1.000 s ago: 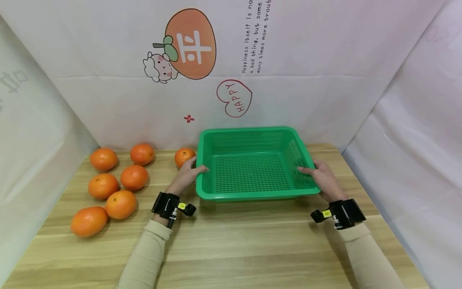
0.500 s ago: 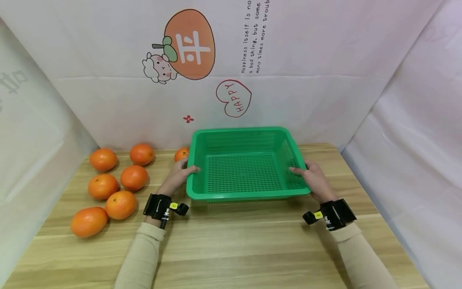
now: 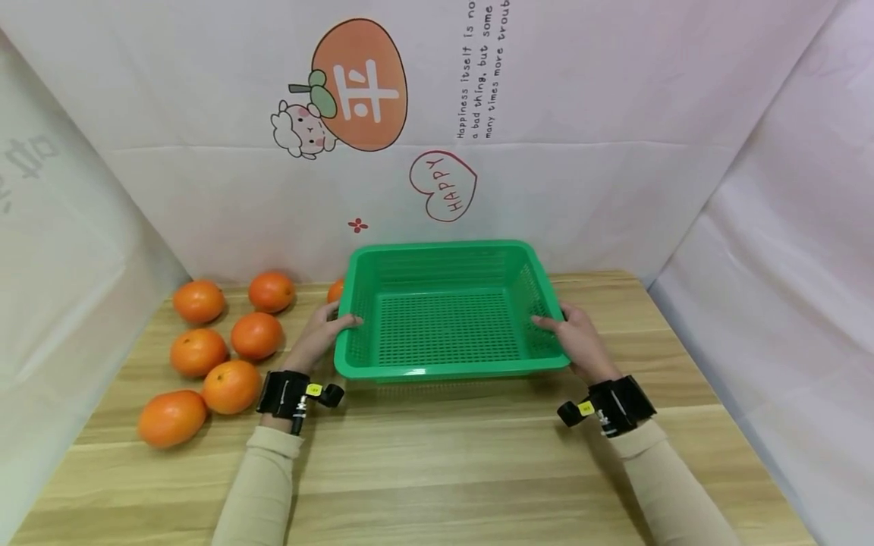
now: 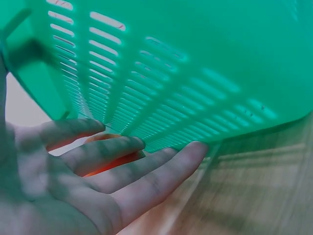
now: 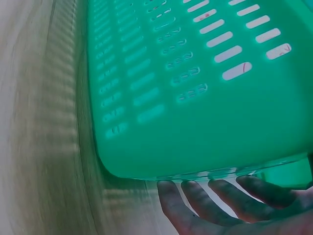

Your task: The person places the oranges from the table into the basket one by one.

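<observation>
A green plastic basket (image 3: 444, 327) with slotted walls and floor stands in front of the back cloth, with nothing in it. My left hand (image 3: 316, 337) grips its left end, thumb over the rim; in the left wrist view the fingers (image 4: 142, 188) reach along the outer wall. At the right end my right hand (image 3: 582, 341) holds the rim the same way, with fingertips (image 5: 168, 191) against the outside. Whether the basket's bottom touches the table cannot be told. One orange (image 3: 335, 290) is partly hidden behind the left end of the basket.
Several more oranges (image 3: 232, 387) lie loose on the left of the wooden table (image 3: 437, 470). White cloth (image 3: 580, 152) with printed drawings hangs right behind the basket, and plain cloth closes in both sides.
Both hands have carried or slid the basket to the left. It now covers more of the orange beside its left end. The other oranges stay where they were.
</observation>
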The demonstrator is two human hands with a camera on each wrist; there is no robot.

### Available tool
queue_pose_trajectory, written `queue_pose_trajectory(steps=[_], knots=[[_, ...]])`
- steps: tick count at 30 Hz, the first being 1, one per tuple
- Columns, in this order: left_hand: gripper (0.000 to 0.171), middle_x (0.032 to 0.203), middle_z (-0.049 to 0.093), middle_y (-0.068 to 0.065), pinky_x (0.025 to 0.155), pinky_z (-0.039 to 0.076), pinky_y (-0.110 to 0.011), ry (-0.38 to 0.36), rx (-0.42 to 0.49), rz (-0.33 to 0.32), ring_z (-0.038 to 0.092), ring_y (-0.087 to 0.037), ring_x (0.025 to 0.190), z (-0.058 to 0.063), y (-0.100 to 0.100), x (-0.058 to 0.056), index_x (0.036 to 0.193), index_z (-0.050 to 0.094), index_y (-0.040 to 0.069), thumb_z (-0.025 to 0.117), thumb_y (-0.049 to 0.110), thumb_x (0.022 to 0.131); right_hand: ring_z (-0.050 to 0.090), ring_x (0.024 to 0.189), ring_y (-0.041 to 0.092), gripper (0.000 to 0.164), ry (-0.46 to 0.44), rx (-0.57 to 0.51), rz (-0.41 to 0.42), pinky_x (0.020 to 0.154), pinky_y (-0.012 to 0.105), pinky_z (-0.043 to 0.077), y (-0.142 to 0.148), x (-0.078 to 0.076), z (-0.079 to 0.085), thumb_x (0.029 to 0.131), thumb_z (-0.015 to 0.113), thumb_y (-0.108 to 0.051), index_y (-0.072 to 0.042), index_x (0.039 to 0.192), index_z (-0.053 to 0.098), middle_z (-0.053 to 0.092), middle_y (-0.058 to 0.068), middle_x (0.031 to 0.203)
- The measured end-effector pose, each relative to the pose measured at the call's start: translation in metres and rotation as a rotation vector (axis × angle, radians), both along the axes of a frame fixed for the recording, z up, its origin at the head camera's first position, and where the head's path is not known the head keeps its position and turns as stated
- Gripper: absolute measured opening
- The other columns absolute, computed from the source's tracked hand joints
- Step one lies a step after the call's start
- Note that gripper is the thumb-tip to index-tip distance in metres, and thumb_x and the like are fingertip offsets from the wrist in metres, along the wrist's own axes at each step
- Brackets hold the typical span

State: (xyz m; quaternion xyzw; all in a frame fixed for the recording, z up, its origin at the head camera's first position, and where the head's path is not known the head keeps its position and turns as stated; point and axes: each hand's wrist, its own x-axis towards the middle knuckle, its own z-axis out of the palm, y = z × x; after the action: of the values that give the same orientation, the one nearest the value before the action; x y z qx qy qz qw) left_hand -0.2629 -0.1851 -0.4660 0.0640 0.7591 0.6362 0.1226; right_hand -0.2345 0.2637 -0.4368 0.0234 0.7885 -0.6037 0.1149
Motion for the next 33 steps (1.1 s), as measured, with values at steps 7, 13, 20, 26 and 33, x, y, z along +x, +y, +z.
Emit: queue_pose_trajectory(steps=[7,13,20,26,33], knots=[[0.065,0.150,0.050,-0.033,0.087,0.061,-0.027,0.000,-0.001,0.012,0.066,-0.018,0.111,0.001,-0.009,0.003,0.158,0.040,-0.003,0.058,0.018,0.099,0.056,0.137,0.042,0.065,0.013,0.004,-0.008,0.100,0.039,0.058,-0.012,0.001,-0.001,0.108,0.057,-0.025,-0.003,0.164,0.031,0.048,0.029,0.155],[0.068,0.152,0.048,-0.033,0.087,0.061,-0.029,-0.051,0.010,0.010,0.068,-0.015,0.109,0.000,-0.021,0.004,0.161,0.034,0.000,0.056,0.020,0.100,0.057,0.136,0.044,0.065,0.032,0.034,-0.006,0.103,0.047,0.058,-0.024,-0.001,-0.001,0.108,0.057,-0.025,-0.001,0.163,0.032,0.049,0.030,0.155],[0.069,0.153,0.048,-0.036,0.090,0.062,-0.035,-0.066,0.043,-0.019,0.071,-0.019,0.111,0.003,-0.034,0.007,0.165,0.028,0.004,0.054,0.020,0.103,0.059,0.133,0.043,0.062,0.025,0.022,-0.019,0.102,0.047,0.058,-0.038,0.000,-0.001,0.108,0.057,-0.023,0.000,0.161,0.036,0.052,0.030,0.152],[0.069,0.149,0.049,-0.036,0.086,0.062,-0.029,-0.053,0.034,0.015,0.070,-0.009,0.101,0.004,-0.037,0.006,0.163,0.033,0.001,0.057,0.019,0.101,0.057,0.136,0.042,0.061,0.018,0.026,-0.019,0.105,0.048,0.057,-0.041,0.001,0.000,0.108,0.056,-0.023,-0.002,0.162,0.035,0.051,0.028,0.153],[0.067,0.151,0.047,-0.037,0.088,0.062,-0.030,-0.059,0.056,-0.017,0.071,-0.010,0.103,0.003,-0.040,0.007,0.164,0.030,0.003,0.054,0.018,0.104,0.056,0.137,0.044,0.061,0.012,0.027,-0.003,0.104,0.047,0.057,-0.041,0.002,-0.002,0.108,0.056,-0.023,-0.003,0.162,0.034,0.050,0.028,0.154]])
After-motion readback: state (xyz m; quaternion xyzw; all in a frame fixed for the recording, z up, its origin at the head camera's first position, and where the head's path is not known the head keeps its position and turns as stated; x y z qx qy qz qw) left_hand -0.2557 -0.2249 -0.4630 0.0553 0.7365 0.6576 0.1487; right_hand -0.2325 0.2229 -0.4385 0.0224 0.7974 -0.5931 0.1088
